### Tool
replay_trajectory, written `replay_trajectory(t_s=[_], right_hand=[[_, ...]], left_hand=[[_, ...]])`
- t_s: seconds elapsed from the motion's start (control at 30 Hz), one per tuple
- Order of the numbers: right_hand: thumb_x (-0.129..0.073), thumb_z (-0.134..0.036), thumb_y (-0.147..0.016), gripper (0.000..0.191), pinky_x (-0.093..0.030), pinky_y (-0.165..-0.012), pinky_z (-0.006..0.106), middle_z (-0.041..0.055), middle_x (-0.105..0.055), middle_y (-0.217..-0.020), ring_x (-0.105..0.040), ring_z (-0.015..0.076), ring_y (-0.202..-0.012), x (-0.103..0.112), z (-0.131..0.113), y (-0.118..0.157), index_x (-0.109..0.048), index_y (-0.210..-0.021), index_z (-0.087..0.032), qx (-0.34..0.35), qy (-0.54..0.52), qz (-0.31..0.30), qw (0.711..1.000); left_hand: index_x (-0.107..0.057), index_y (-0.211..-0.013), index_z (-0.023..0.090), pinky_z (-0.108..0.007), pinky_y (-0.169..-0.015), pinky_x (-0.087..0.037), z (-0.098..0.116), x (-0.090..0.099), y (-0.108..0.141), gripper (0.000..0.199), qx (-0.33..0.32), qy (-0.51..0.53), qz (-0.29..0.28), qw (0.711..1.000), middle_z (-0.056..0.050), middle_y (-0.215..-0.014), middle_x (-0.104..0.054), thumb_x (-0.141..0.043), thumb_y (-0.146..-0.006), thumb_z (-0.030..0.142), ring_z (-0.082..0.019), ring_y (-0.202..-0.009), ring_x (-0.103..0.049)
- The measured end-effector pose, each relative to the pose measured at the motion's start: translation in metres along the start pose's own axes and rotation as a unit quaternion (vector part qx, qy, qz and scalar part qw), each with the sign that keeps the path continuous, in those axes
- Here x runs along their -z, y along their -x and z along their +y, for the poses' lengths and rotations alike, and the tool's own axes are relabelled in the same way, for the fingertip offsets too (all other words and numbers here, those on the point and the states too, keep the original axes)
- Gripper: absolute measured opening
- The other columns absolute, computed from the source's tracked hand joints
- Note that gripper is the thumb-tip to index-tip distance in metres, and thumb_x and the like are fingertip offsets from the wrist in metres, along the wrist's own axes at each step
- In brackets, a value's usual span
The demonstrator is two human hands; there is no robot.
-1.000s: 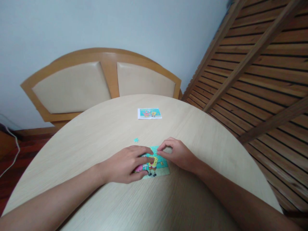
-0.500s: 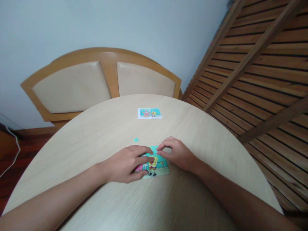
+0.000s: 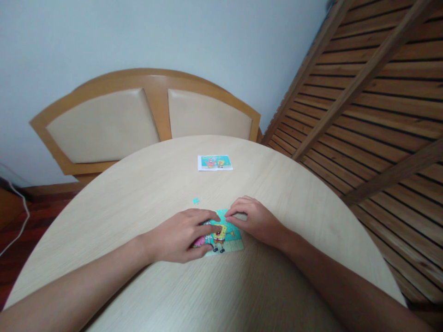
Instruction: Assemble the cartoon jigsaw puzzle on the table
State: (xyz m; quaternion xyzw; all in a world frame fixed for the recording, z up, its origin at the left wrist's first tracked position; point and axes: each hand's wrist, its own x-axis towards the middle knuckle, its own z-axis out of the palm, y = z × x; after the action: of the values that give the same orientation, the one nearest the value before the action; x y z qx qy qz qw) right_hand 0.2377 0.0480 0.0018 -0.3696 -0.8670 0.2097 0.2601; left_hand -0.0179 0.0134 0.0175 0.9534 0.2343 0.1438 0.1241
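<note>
A cartoon jigsaw puzzle (image 3: 220, 236) in teal, yellow and pink lies flat near the middle of the table. Across its left part rests my left hand (image 3: 183, 235), palm down with fingers spread, covering much of that side. My right hand (image 3: 258, 221) is at the puzzle's upper right, thumb and forefinger pinched together over the teal area; whatever is between the fingertips is too small to make out. One loose teal piece (image 3: 195, 201) lies beyond my left hand, apart from the puzzle.
A printed picture sheet (image 3: 215, 163) with the same cartoon figures lies farther back on the round wooden table (image 3: 166, 170). Behind the table stands a bench with cream padded panels (image 3: 104, 124). Slatted wood (image 3: 363, 101) rises at the right.
</note>
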Motion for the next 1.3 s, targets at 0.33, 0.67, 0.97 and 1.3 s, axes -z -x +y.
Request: replay_trajectory(t_s=[0.33,0.67,0.97,1.3], right_hand=[[-0.067,-0.016,-0.09,0.013,-0.049,-0.087,0.036,0.0033,-0.075,-0.093,-0.066,0.0204,-0.092,0.009,-0.002,0.003,-0.077,-0.093,-0.023,0.041,0.031,-0.015,0.999],[-0.06,-0.011,-0.089,0.023,-0.048,-0.09,0.039,0.006,-0.074,-0.099,-0.064,0.024,-0.099,0.04,0.014,0.007,-0.076,-0.101,-0.021,0.034,0.142,0.004,0.989],[-0.064,-0.031,-0.094,0.022,-0.049,-0.094,0.041,0.0086,-0.075,-0.108,-0.066,0.0267,-0.104,0.047,0.023,0.011,-0.077,-0.108,-0.02,-0.072,0.159,-0.037,0.984],[-0.071,-0.031,-0.088,0.017,-0.048,-0.094,0.04,0.0093,-0.071,-0.106,-0.065,0.0264,-0.104,0.039,0.025,0.009,-0.073,-0.1,-0.019,-0.112,0.131,-0.042,0.984]], left_hand=[[-0.06,-0.133,0.021,-0.046,-0.103,-0.051,0.0,-0.001,0.0,0.041,-0.002,0.002,0.004,1.0,-0.014,-0.131,-0.061,-0.059,-0.092,0.029,-0.03,-0.118,-0.062],[-0.059,-0.133,0.021,-0.046,-0.104,-0.051,-0.001,-0.001,0.001,0.042,-0.003,0.001,-0.001,1.0,-0.014,-0.134,-0.059,-0.059,-0.092,0.028,-0.029,-0.12,-0.061],[-0.059,-0.134,0.02,-0.046,-0.104,-0.051,-0.001,-0.001,0.001,0.042,-0.005,0.001,-0.001,1.0,-0.014,-0.135,-0.059,-0.058,-0.093,0.028,-0.029,-0.122,-0.06],[-0.06,-0.133,0.02,-0.046,-0.104,-0.051,0.0,0.0,0.001,0.041,-0.004,-0.003,-0.003,1.0,-0.014,-0.135,-0.059,-0.059,-0.092,0.028,-0.029,-0.121,-0.061]])
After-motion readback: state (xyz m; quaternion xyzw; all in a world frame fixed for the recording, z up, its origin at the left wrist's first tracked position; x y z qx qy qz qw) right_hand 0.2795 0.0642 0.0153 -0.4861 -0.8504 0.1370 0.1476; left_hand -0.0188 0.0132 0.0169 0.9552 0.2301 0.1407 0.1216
